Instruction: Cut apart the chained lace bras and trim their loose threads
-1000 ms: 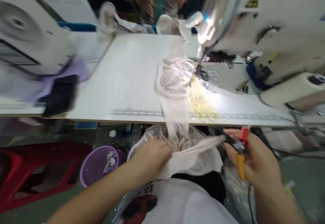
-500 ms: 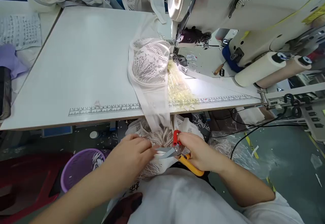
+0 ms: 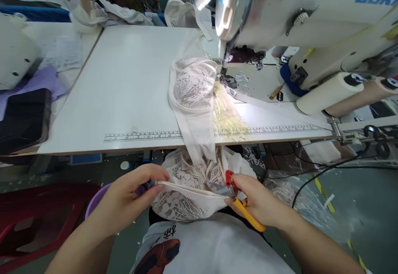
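In the head view your left hand (image 3: 120,195) pinches the edge of the lace garment (image 3: 182,209), fingers nearly closed, below the bench (image 3: 133,79); your right hand (image 3: 264,201) curls closed around the scissors (image 3: 249,217); with blades this near, slack or slipping cloth could get the lace nicked; two hands, one pair of scissors, two thread cones (image 3: 329,94), one phone (image 3: 26,116)

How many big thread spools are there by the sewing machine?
2: a white spool in front of the sewing machine, and a tan spool just right of it. Others may be hidden.
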{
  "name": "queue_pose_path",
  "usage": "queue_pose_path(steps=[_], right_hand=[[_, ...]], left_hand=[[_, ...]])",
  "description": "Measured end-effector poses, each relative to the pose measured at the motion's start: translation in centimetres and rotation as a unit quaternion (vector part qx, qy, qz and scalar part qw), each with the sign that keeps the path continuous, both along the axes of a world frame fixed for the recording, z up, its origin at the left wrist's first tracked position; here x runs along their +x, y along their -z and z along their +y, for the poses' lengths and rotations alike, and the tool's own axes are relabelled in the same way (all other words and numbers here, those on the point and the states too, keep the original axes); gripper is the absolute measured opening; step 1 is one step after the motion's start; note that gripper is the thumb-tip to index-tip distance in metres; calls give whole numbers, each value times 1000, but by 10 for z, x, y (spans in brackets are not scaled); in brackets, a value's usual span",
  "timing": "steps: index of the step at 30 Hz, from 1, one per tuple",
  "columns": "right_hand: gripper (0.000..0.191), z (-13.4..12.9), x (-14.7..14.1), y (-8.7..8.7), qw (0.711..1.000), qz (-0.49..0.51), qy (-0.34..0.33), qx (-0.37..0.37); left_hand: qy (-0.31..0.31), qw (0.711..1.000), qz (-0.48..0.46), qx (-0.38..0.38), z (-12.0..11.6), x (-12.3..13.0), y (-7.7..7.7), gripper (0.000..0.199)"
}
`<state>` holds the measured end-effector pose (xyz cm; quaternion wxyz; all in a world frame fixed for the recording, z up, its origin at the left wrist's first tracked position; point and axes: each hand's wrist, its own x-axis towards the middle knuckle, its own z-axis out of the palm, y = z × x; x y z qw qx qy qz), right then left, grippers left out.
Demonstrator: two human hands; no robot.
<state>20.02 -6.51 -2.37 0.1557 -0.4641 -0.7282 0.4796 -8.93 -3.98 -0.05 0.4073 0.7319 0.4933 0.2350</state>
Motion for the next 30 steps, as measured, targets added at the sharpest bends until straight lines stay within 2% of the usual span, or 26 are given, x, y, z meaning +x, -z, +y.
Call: queue_pose_path(steps=[3,5,9,11,15,18,20,23,28,30], right_hand=[[15,-13,2,-1,998,5,5,-63],[16,-18,5,0,996,2,-7,-88],[17,-17,12,-2,994,7,1,-109],[14,-12,14,-6,995,44,45,-82],[13,3,9,-16,981,137,131,31],[13,15,1,-23,970,193,130,78],[12,20,-3,-25,970,190,125,88],[11,24,-6,-25,973,162,123,108],[17,22,-8,-19,964,158,146,158],[19,21,-10,-18,958,161,149,183]], left_hand=[[-44,994,-88,-48,-1,17,1,8],[-54,992,-103,-57,0,31,-1,10],[-38,995,-91,7,2,59,-4,7],[-16,992,-107,65,1,72,-1,17],[36,978,-121,164,1,94,8,37],[60,973,-115,190,2,105,11,39],[63,972,-114,198,3,109,12,37],[51,978,-114,166,4,109,11,31],[52,995,-80,-1,6,107,9,18],[51,993,-101,-43,8,109,8,23]])
